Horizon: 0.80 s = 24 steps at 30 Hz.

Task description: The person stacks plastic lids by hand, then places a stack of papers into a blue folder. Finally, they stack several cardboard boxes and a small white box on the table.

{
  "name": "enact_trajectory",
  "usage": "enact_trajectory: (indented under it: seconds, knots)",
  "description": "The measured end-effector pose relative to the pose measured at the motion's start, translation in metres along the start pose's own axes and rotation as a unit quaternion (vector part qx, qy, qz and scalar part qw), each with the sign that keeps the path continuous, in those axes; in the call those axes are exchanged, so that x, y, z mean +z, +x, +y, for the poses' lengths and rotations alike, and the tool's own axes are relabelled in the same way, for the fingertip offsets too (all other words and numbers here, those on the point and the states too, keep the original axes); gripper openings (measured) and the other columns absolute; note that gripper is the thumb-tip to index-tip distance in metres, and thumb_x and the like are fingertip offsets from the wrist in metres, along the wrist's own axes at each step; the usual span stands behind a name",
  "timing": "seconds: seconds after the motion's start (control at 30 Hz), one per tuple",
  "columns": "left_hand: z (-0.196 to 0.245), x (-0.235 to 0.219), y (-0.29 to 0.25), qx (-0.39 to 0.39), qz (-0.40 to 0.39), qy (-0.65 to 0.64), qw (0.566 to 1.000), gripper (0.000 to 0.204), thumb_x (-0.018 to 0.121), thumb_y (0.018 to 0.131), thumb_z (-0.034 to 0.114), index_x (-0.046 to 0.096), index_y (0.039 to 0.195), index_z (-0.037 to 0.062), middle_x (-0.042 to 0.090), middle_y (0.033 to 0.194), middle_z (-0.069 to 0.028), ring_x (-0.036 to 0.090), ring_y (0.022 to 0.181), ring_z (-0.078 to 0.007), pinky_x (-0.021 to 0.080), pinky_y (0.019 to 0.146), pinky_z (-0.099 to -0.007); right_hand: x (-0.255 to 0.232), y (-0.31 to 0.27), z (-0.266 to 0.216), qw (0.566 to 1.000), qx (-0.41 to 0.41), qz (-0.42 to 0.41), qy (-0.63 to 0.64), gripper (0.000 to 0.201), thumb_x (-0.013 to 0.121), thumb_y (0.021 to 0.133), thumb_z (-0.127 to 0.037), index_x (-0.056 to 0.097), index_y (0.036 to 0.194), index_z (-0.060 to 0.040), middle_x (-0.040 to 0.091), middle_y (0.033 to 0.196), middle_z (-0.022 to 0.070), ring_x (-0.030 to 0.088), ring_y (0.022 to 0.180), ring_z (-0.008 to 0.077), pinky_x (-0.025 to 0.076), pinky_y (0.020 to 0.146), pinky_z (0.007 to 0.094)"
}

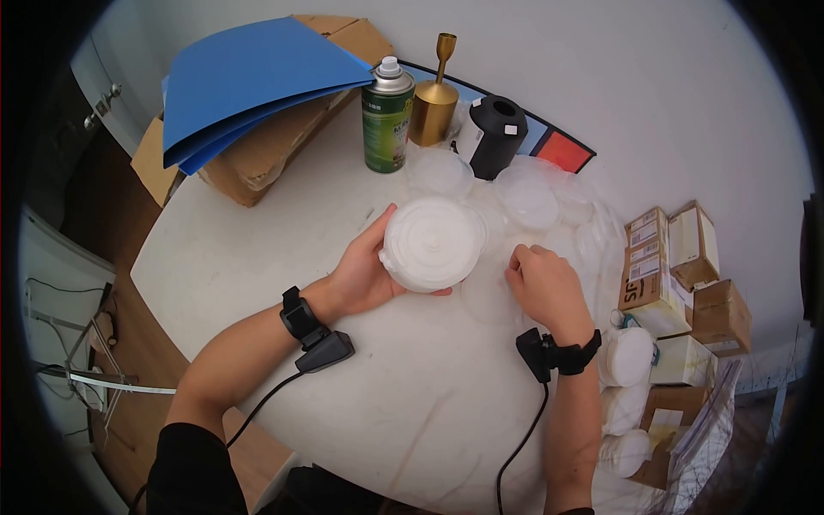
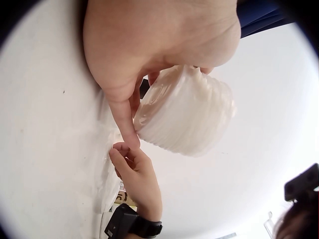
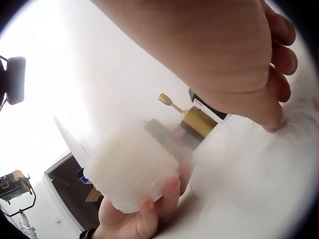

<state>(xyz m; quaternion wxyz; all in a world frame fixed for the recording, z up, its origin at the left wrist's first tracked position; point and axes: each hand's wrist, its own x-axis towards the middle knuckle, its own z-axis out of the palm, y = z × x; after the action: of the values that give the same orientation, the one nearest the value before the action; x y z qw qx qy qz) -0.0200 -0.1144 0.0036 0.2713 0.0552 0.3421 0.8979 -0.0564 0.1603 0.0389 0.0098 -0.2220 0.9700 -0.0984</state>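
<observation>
Head | left hand grips ribbed round tub stack (translucent plastic)

Spray can stands left of vase, seemingly behind stacked lids.

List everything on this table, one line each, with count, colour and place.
stack of plastic containers: one, translucent white, held above table centre
loose clear lids: several, clear, spread on the table right of the stack
spray can: one, green with silver top, far side of the table
brass vase: one, gold, right of the can
black jug: one, black, right of the vase
blue folder: one, blue, on a cardboard box at far left
small cartons: several, brown and white, right edge
white rolls: three, white, near right edge
table: one, white, round
left hand: grips the stack
right hand: fingers curled, on a clear lid
</observation>
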Motion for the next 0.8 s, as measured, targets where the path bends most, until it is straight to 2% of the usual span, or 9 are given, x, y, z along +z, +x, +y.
enact_trajectory:
  seconds: [0.17,0.27,0.4,0.5,0.53,0.63,0.7,0.73,0.8]
  knots:
    - [0.003,0.002,-0.002,0.015,-0.003,-0.011,1.0,0.075,0.015,0.109,0.061,0.029,0.163,0.0102,0.045,0.158,-0.0198,0.053,0.136,-0.0495,0.05,0.109,-0.0566,-0.018,-0.001,0.003,0.997,-0.015,-0.059,0.057,0.013,0.063,0.089,-0.011,0.063,0.088,0.0023,0.07,0.095,0.0238,0.068,0.078,0.041,0.054,0.069,0.0464]
    - [0.001,0.0,-0.001,0.03,0.009,-0.017,0.999,0.073,0.015,0.11,0.059,0.029,0.163,0.0107,0.045,0.159,-0.0187,0.052,0.137,-0.0468,0.047,0.113,-0.057,-0.063,-0.004,-0.002,0.965,0.019,-0.156,0.209,0.009,0.063,0.091,-0.007,0.06,0.088,0.001,0.07,0.088,0.0157,0.068,0.071,0.0259,0.052,0.064,0.0355]
    - [-0.001,0.009,-0.002,0.037,0.041,-0.01,0.998,0.071,0.015,0.11,0.057,0.028,0.163,0.0111,0.043,0.16,-0.0167,0.05,0.141,-0.0433,0.043,0.115,-0.0583,-0.079,-0.014,-0.003,0.826,-0.008,-0.078,0.558,0.01,0.062,0.095,-0.001,0.053,0.098,-0.0053,0.06,0.089,-0.0016,0.052,0.073,0.0039,0.045,0.062,0.0223]
    - [-0.002,-0.001,-0.003,0.035,-0.009,-0.008,0.999,0.069,0.021,0.11,0.058,0.027,0.163,0.0143,0.039,0.163,-0.0119,0.045,0.147,-0.035,0.042,0.116,-0.0602,-0.077,-0.013,-0.02,0.807,-0.016,-0.021,0.591,0.012,0.061,0.094,0.0,0.052,0.1,-0.0055,0.06,0.09,-0.0005,0.051,0.072,0.0045,0.044,0.062,0.0221]
    - [-0.001,-0.002,-0.002,0.033,-0.015,-0.009,0.999,0.069,0.021,0.11,0.059,0.027,0.163,0.0144,0.039,0.164,-0.0119,0.044,0.147,-0.035,0.042,0.116,-0.0603,-0.078,-0.014,-0.027,0.802,-0.007,-0.01,0.598,0.011,0.06,0.094,0.001,0.053,0.1,-0.0043,0.058,0.087,-0.0012,0.049,0.072,0.0036,0.041,0.062,0.0209]
    - [-0.002,-0.005,-0.002,0.029,-0.017,-0.016,0.999,0.07,0.019,0.11,0.059,0.027,0.163,0.0138,0.039,0.163,-0.0133,0.046,0.145,-0.0375,0.043,0.115,-0.0599,-0.074,-0.014,-0.024,0.868,-0.008,0.106,0.485,0.009,0.059,0.094,0.001,0.054,0.1,-0.0022,0.055,0.083,-0.0022,0.047,0.07,0.0031,0.039,0.061,0.0204]
    - [-0.003,-0.003,-0.001,0.031,0.005,-0.02,0.999,0.072,0.015,0.11,0.059,0.027,0.164,0.0123,0.041,0.162,-0.0162,0.049,0.142,-0.0427,0.044,0.114,-0.0586,-0.071,-0.012,-0.03,0.864,0.003,0.212,0.456,0.008,0.058,0.093,0.002,0.056,0.1,-0.0013,0.054,0.081,-0.0022,0.045,0.068,0.0029,0.038,0.061,0.0204]
    - [-0.003,-0.002,-0.001,0.027,0.006,-0.012,1.0,0.072,0.016,0.11,0.059,0.027,0.164,0.0121,0.041,0.162,-0.0158,0.048,0.142,-0.0418,0.044,0.114,-0.0583,-0.069,-0.012,-0.034,0.858,0.009,0.265,0.439,0.008,0.057,0.093,0.002,0.057,0.1,-0.0009,0.053,0.08,-0.0021,0.045,0.067,0.0028,0.038,0.061,0.0205]
    - [-0.004,0.0,-0.001,0.017,0.006,0.003,1.0,0.071,0.016,0.111,0.058,0.026,0.164,0.0119,0.04,0.162,-0.0148,0.048,0.143,-0.0399,0.043,0.115,-0.0576,-0.064,-0.011,-0.047,0.859,-0.001,0.236,0.455,0.007,0.056,0.093,0.003,0.061,0.098,-0.0007,0.056,0.081,-0.0015,0.046,0.066,0.003,0.038,0.06,0.021]
